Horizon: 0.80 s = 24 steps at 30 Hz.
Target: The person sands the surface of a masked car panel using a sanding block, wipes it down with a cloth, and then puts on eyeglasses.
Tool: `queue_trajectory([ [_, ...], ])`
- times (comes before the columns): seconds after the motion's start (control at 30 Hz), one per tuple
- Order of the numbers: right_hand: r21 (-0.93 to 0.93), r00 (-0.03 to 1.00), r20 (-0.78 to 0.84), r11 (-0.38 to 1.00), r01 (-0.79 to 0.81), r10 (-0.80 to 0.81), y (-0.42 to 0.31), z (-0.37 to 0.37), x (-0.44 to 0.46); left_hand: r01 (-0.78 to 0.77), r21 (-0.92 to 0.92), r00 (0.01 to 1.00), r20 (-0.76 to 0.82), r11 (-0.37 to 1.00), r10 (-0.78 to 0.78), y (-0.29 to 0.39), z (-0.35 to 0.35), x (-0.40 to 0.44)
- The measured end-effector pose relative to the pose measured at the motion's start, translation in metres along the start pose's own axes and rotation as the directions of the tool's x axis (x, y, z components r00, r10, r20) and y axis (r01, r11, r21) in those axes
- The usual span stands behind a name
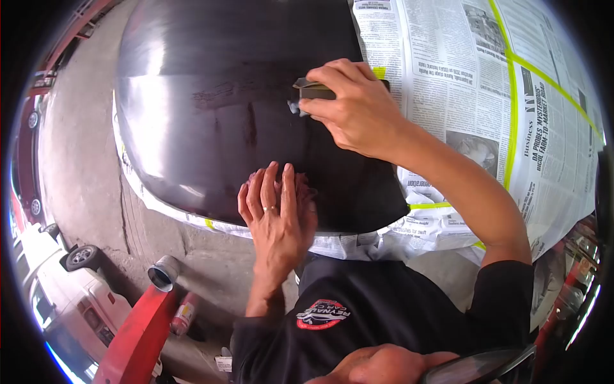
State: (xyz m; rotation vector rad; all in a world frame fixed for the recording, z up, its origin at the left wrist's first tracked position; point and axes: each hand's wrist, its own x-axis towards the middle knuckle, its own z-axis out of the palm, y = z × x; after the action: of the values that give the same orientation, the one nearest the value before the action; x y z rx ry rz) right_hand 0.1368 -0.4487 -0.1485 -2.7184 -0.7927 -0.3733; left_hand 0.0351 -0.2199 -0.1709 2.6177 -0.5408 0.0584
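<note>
My right hand [361, 105] grips a dark, boxy block [318, 91] on the glossy black car panel [192, 121]. A pale, bluish-white bit [294, 107] shows under its left end; I cannot tell what it is. Lower down, near the panel's front edge, my left hand [278, 214] lies over a bunched, dull-red cloth [306, 189], with a ring on one finger. Most of the cloth is hidden beneath that palm. Dark streaks [251, 121] mark the panel left of the block.
Newspaper sheets [441, 70] joined with yellow tape [513, 115] cover the area right of the panel and run under its front edge. At lower left are a red beam [137, 339], a metal can [164, 272], a red bottle [184, 313] and a white vehicle [80, 301].
</note>
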Motion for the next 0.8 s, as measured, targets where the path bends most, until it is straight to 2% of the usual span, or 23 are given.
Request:
queue_trajectory([
  [0.03, 0.006, 1.000, -0.016, 1.000, 0.009, -0.009, 0.005, 0.000, 0.001, -0.092, 0.020, 0.995, 0.030, 0.996, 0.092, -0.014, -0.001, 0.005],
  [0.07, 0.118, 0.999, 0.007, 0.992, -0.036, 0.036, 0.010, -0.001, -0.002, -0.184, 0.037, 0.981, 0.068, 0.982, 0.181, -0.031, -0.006, 0.014],
  [0.1, 0.223, 0.996, 0.035, 0.971, -0.082, 0.076, 0.014, -0.006, -0.006, -0.194, -0.041, 0.980, 0.043, 0.980, 0.195, -0.050, -0.014, 0.036],
  [0.13, 0.242, 0.992, 0.033, 0.961, -0.130, 0.126, 0.017, -0.023, -0.013, -0.240, 0.065, 0.970, -0.025, 0.969, 0.242, -0.084, -0.009, 0.056],
  [0.17, 0.209, 0.979, -0.009, 0.957, -0.198, 0.205, 0.017, -0.042, -0.019, -0.161, 0.119, 0.984, -0.053, 0.980, 0.169, -0.122, 0.002, 0.086],
  [0.2, 0.189, 0.967, -0.061, 0.954, -0.231, 0.247, 0.017, -0.063, -0.026, -0.179, 0.261, 0.966, -0.134, 0.949, 0.220, -0.143, 0.005, 0.119],
  [0.23, 0.171, 0.950, -0.120, 0.949, -0.266, 0.288, 0.016, -0.080, -0.031, 0.065, 0.344, 0.979, -0.205, 0.937, 0.008, -0.144, 0.010, 0.144],
  [0.27, 0.176, 0.948, -0.127, 0.947, -0.268, 0.292, 0.012, -0.092, -0.036, 0.111, 0.264, 0.951, -0.309, 0.958, -0.025, -0.152, 0.023, 0.171],
  [0.3, 0.232, 0.919, -0.153, 0.917, -0.324, 0.363, 0.009, -0.103, -0.040, 0.105, 0.268, 0.951, -0.308, 0.958, -0.019, -0.158, 0.036, 0.193],
  [0.33, 0.286, 0.885, -0.174, 0.882, -0.375, 0.432, 0.006, -0.113, -0.044, -0.061, 0.470, 0.943, -0.261, 0.881, 0.204, -0.161, 0.047, 0.213],
  [0.37, 0.291, 0.884, -0.173, 0.880, -0.376, 0.435, 0.001, -0.122, -0.046, -0.210, 0.644, 0.901, -0.165, 0.736, 0.402, -0.163, 0.051, 0.218],
  [0.4, 0.364, 0.873, -0.162, 0.850, -0.381, 0.460, -0.004, -0.129, -0.046, -0.199, 0.413, 0.919, -0.236, 0.889, 0.315, -0.126, 0.049, 0.210],
  [0.43, 0.438, 0.864, -0.147, 0.815, -0.380, 0.482, -0.007, -0.131, -0.044, -0.170, 0.154, 0.937, -0.281, 0.973, 0.208, -0.065, 0.046, 0.200],
  [0.5, 0.504, 0.885, -0.161, 0.807, -0.308, 0.438, -0.008, -0.123, -0.041, -0.233, 0.101, 0.910, -0.328, 0.967, 0.254, 0.015, 0.047, 0.179],
  [0.57, 0.408, 0.906, -0.183, 0.868, -0.283, 0.381, -0.013, -0.122, -0.035, -0.232, 0.089, 0.885, -0.393, 0.969, 0.248, 0.057, 0.062, 0.153],
  [0.63, 0.443, 0.893, -0.230, 0.859, -0.258, 0.387, -0.021, -0.124, -0.034, -0.222, 0.009, 0.918, -0.336, 0.975, 0.212, 0.074, 0.056, 0.120],
  [0.7, 0.403, 0.891, -0.162, 0.853, -0.332, 0.424, -0.018, -0.132, -0.041, -0.174, -0.015, 0.950, -0.267, 0.985, 0.164, 0.075, 0.052, 0.079],
  [0.73, 0.429, 0.905, -0.174, 0.857, -0.285, 0.388, -0.009, -0.132, -0.047, -0.156, -0.017, 0.977, -0.153, 0.988, 0.151, 0.071, 0.042, 0.060],
  [0.8, 0.502, 0.887, -0.130, 0.801, -0.326, 0.443, -0.003, -0.132, -0.053, -0.126, -0.018, 0.987, -0.107, 0.992, 0.123, 0.063, 0.030, 0.028],
])
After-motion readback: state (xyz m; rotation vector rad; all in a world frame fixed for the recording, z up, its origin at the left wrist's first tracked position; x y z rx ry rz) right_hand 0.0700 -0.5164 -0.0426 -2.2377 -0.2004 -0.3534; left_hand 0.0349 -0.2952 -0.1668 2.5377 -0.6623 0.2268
